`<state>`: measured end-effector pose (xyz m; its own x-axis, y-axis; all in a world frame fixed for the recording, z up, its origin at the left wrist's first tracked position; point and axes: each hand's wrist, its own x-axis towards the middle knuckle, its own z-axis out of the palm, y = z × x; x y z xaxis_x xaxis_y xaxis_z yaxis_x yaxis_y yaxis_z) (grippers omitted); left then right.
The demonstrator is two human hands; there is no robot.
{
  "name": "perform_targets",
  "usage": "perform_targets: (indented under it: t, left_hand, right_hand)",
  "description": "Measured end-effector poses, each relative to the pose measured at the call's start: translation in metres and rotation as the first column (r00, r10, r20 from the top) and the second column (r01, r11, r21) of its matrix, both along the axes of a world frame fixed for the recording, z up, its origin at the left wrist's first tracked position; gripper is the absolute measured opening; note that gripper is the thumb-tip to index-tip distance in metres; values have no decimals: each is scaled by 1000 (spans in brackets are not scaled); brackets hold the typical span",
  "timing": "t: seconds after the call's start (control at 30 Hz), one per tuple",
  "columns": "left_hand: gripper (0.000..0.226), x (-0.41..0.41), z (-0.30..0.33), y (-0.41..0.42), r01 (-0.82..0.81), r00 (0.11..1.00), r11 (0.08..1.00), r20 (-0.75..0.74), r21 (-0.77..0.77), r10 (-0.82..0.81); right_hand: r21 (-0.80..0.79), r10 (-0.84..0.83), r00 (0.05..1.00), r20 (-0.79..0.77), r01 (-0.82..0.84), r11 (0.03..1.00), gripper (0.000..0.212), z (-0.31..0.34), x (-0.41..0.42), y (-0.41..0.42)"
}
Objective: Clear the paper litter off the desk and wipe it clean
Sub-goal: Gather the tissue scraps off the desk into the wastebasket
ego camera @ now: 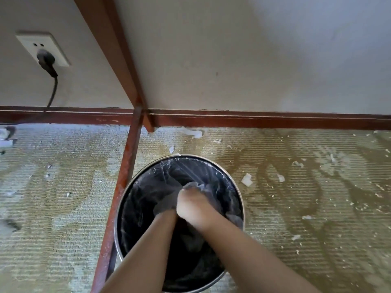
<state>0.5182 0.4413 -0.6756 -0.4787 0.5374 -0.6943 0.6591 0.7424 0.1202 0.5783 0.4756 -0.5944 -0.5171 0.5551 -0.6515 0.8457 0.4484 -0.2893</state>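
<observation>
A round metal waste bin (240,193) with a black inside and a clear plastic liner stands on the carpet below me. Both my forearms reach over its opening. My right hand (195,207) is balled in a fist, its fingers curled round a crumpled grey cloth (191,185). The cloth also drapes over my left hand (168,215), so only the wrist shows and its fingers are hidden. The hands touch each other above the middle of the bin. The picture is blurred around the hands.
A red-brown desk leg (124,187) runs down just left of the bin. Small white paper scraps (247,179) lie scattered on the patterned carpet, mostly to the right. Behind are a skirting board (275,120) and a wall socket (42,48) with a black plug.
</observation>
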Motion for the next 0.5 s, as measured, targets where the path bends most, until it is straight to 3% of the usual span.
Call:
perform_targets:
  t: [0.07,0.13,0.2,0.27,0.3,0.37,0.43,0.5]
  left_hand:
    - [38,-2,1,0,61,996,996,72,-66,-56]
    - [39,3,11,4,93,991,976,113,-195,-72]
    - [52,8,21,8,196,978,945,126,-260,-168]
    - [50,11,29,13,210,976,947,112,-243,-188]
    - [48,13,33,13,203,978,955,97,-214,-186]
    - [45,17,37,13,146,988,976,63,-161,-138]
    - [42,20,38,9,138,990,986,5,-97,-138]
    - [43,23,37,8,191,980,981,-55,-44,-193]
  right_hand:
    - [87,123,972,-201,-108,990,27,41,7,14]
    - [150,166,873,-459,-109,983,31,73,23,35]
    - [158,120,742,-659,-19,987,37,93,45,56]
    - [208,45,605,-795,201,957,38,87,67,77]
    - [237,15,597,-802,295,925,39,76,77,89]
    - [311,-50,696,-716,383,870,42,40,94,109]
    - [327,-126,822,-555,356,876,48,-9,108,121]
    - [285,-179,886,-427,320,904,51,-57,122,125]
